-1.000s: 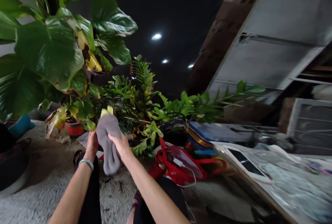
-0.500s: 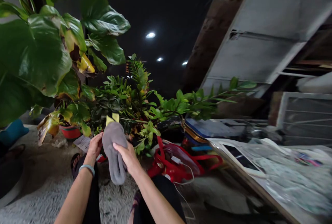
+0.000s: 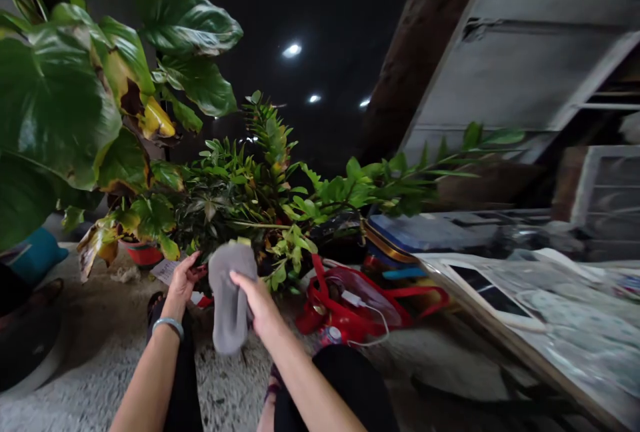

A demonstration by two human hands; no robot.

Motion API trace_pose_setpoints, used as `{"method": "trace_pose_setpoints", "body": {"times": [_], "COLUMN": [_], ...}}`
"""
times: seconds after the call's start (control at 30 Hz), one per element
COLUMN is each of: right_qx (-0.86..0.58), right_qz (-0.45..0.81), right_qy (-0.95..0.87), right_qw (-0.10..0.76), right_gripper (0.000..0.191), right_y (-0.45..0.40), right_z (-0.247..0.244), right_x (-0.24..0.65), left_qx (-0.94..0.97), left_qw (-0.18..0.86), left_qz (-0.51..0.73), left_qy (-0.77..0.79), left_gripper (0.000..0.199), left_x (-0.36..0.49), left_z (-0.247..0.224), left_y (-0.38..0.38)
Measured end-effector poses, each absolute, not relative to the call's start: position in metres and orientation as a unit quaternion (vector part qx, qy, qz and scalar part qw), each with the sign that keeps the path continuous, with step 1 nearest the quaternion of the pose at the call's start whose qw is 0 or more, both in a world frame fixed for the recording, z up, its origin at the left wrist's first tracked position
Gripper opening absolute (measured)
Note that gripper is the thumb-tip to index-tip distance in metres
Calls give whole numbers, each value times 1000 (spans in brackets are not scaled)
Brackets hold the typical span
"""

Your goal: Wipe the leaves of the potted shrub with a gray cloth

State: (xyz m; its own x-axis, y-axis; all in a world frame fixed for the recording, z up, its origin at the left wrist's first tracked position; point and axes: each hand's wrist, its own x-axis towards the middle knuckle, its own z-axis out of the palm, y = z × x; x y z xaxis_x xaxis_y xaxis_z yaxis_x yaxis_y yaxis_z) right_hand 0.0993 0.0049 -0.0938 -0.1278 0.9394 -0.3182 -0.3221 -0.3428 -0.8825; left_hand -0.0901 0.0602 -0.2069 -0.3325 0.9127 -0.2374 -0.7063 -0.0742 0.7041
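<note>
A grey, soft fabric item [image 3: 227, 309], slightly blurred and folded on itself, hangs from my right hand [image 3: 255, 299], whose thumb presses on its front. A small bit of yellow [image 3: 244, 241] shows at its top edge. My left hand [image 3: 184, 279] is just left of the fabric, apart from it, with its fingers spread and nothing in them. A bluish bangle [image 3: 169, 327] circles my left wrist.
Leafy plants [image 3: 200, 172] stand in front, one in a red pot [image 3: 143, 253]. A red bag [image 3: 350, 309] with a white cable lies right of my hands. Further right, a table [image 3: 575, 345] bears a white tablet [image 3: 493, 294] and plastic wrapping. A teal object [image 3: 37, 255] is at left.
My left hand has let go of the grey fabric and its fingers have opened. The fabric has turned in my right hand, and less yellow shows. The view has shifted slightly.
</note>
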Motion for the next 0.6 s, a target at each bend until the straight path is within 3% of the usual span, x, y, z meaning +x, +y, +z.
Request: {"method": "trace_pose_setpoints", "body": {"times": [0.1, 0.27, 0.33, 0.5, 0.6], "right_qx": [-455, -424, -422, -489, -464], "right_qz": [685, 482, 482, 650, 676], "right_qy": [-353, -460, -443, -305, -364], "right_qw": [446, 613, 627, 496, 441], "right_gripper": [38, 46, 44, 39, 33], "right_y": [-22, 21, 50, 32, -21], "right_z": [-95, -34, -32, -93, -96], "right_x": [107, 121, 122, 112, 102], "left_qx": [104, 107, 118, 130, 140], "left_qw": [561, 553, 554, 546, 540], "left_qz": [727, 728, 716, 703, 705], "left_qy": [382, 391, 407, 437, 437], "left_gripper": [24, 29, 29, 27, 25], "left_x": [-94, -92, -90, -90, -93], "left_z": [-208, -201, -196, -191, -195], "left_y": [61, 55, 52, 50, 49]}}
